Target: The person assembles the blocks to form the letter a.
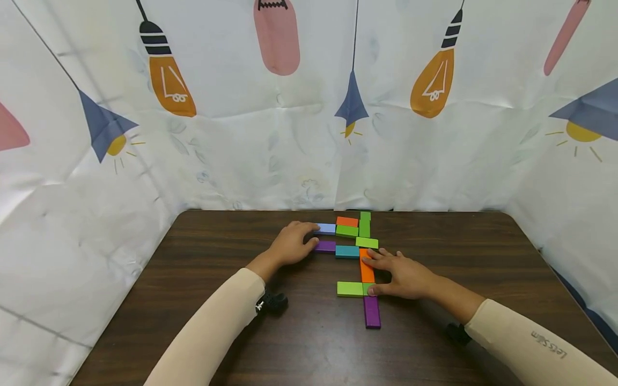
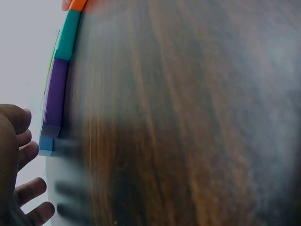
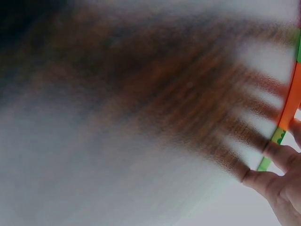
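Observation:
Flat coloured blocks lie joined in a branching line on the brown table. My left hand (image 1: 292,244) is at the left ends of two rows, fingertips at the light blue block (image 1: 326,229) and thumb at the purple block (image 1: 325,246). A teal block (image 1: 347,252) continues the purple one. Over the orange block (image 1: 367,267) my right hand (image 1: 407,274) spreads its fingers, with fingertips on that block and the thumb on a small green block (image 1: 368,289). In the left wrist view the fingers are loosely bent beside the purple block (image 2: 56,94).
Beyond the hands lie another orange block (image 1: 347,221), a green block (image 1: 346,231), an upright green strip (image 1: 364,229) and a light green block (image 1: 367,243). Nearer sit a lime block (image 1: 350,289) and a dark purple block (image 1: 372,312). A patterned curtain (image 1: 309,161) hangs behind the table (image 1: 309,343).

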Demonstrator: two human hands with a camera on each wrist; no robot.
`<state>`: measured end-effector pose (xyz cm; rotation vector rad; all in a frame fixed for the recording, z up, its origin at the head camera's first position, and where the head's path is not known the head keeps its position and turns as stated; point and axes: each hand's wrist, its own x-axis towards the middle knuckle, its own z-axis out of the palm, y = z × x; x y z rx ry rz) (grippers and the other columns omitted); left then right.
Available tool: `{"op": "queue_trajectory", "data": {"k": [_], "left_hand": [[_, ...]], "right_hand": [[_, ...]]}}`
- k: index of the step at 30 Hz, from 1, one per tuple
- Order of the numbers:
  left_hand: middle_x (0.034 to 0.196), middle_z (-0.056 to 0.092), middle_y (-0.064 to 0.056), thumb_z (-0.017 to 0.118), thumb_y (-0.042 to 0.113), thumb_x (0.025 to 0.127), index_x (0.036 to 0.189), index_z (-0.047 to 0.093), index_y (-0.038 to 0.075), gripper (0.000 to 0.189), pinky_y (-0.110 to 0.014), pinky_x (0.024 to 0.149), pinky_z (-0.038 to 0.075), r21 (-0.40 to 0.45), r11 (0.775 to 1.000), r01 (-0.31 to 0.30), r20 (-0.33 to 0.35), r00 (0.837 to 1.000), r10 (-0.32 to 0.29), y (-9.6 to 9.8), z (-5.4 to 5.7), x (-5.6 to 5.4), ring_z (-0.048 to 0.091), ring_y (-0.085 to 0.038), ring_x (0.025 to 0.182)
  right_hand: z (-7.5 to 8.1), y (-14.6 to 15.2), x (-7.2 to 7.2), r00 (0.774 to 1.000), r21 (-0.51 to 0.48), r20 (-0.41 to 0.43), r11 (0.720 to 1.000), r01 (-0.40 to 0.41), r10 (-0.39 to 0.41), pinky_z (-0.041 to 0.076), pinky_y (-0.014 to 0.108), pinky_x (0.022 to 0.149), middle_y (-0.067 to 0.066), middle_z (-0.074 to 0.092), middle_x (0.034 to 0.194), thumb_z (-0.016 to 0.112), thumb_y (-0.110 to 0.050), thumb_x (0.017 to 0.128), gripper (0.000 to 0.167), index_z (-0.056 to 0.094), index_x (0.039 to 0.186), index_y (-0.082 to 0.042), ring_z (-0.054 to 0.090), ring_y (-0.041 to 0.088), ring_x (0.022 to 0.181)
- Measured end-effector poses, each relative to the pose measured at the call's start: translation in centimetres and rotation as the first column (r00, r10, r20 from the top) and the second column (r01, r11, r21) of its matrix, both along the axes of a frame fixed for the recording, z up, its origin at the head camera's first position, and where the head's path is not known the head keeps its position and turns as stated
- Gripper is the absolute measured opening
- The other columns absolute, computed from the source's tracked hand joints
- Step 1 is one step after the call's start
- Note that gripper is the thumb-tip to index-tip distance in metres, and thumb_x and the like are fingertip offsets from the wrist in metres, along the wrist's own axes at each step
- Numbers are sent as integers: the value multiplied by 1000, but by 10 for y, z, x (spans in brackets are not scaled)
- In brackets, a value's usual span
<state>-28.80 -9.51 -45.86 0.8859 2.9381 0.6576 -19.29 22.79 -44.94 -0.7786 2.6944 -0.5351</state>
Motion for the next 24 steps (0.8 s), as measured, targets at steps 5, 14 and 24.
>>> {"op": "queue_trajectory", "data": {"k": [5,14,24], "left_hand": [[145,58,-5,61,31,103,143,61,13,43,-58,113,33,0,1000,-12,-6,1000,12,-5,1,0,45,-32,138],[143,57,-6,61,28,103,140,64,17,39,-59,110,36,-95,995,-22,-64,998,16,-22,2,2,45,-33,137],[133,59,-7,68,25,100,127,71,14,30,-58,105,40,-124,991,-45,-129,991,29,-39,3,2,46,-32,132]], "right_hand": [[0,0,0,1000,3,-1,1000,6,-6,16,67,116,4,30,165,64,-71,88,89,42,158,-20,22,38,152],[0,-1,1,1000,10,5,1000,15,-15,16,66,117,3,29,166,64,-70,88,90,41,159,-21,22,38,152],[0,-1,0,1000,10,-2,1000,15,-15,17,65,117,3,30,165,64,-72,87,91,41,158,-22,22,37,152]]}}
